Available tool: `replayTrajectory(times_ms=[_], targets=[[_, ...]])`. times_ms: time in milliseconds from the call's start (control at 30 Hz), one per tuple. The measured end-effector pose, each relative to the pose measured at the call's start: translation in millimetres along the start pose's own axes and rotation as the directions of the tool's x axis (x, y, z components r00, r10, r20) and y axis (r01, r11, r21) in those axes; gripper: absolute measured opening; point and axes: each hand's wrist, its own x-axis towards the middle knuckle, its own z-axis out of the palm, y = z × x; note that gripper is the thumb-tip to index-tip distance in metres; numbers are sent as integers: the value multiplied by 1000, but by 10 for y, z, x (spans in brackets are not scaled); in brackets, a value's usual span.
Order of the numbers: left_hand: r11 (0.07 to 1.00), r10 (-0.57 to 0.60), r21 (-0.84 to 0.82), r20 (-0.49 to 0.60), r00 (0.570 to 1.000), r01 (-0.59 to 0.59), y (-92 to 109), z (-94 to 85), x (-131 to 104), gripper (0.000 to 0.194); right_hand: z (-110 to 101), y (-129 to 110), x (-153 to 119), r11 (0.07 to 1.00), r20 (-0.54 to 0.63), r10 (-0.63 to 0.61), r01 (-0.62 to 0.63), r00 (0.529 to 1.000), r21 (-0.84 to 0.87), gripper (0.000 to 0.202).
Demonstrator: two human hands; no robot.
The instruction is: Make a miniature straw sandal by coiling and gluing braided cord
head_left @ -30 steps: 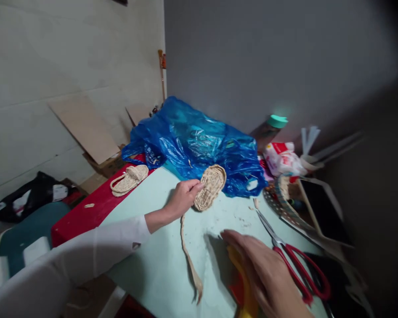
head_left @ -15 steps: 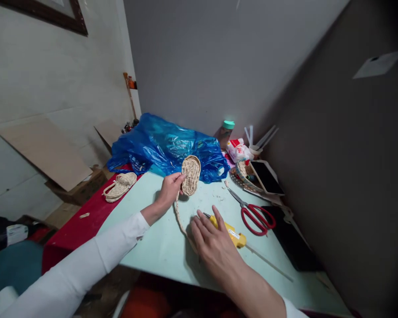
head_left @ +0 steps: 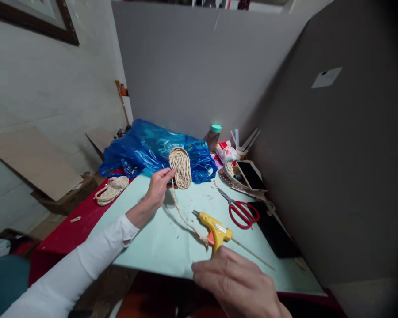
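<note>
My left hand (head_left: 158, 187) pinches the lower left edge of a flat oval coil of braided straw cord (head_left: 181, 168), held upright above the table. From it a loose tail of cord (head_left: 182, 216) hangs down and runs across the tabletop to a frayed end beside the orange trigger of a yellow hot glue gun (head_left: 215, 226). The glue gun lies on its side, a glue stick out of its back. My right hand (head_left: 237, 280) is at the near edge, by the gun's handle, which it partly covers. Its fingers are curled together; what they hold, if anything, is hidden.
Red-handled scissors (head_left: 241, 212) lie right of the glue gun, near a black tablet-like panel (head_left: 275, 229). A blue plastic bag (head_left: 149, 145) fills the back. More coiled straw (head_left: 112, 191) sits on the red cloth at left. A basket (head_left: 230, 174) and a green-lidded jar (head_left: 214, 137) stand back right.
My right hand has drawn back from over the glue gun toward the near edge, its fingers now curled, uncovering the gun and cord end. The view has shifted; my left hand still holds the coil.
</note>
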Motion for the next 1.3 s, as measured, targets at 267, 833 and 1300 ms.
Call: replayTrajectory(times_ms=[267, 833, 1300], targets=[[987, 110, -131, 82, 991, -98, 494, 235, -237, 33, -244, 486, 440, 998, -140, -11, 1, 990, -70, 26], [737, 580, 398, 45, 813, -547, 836, 284, -343, 10, -534, 1098, 860, 916, -316, 399, -354, 861, 191, 29], [-316, 807, 552, 584, 88, -772, 519, 436, 48, 67, -481, 865, 932, 765, -207, 496, -312, 843, 564, 42]])
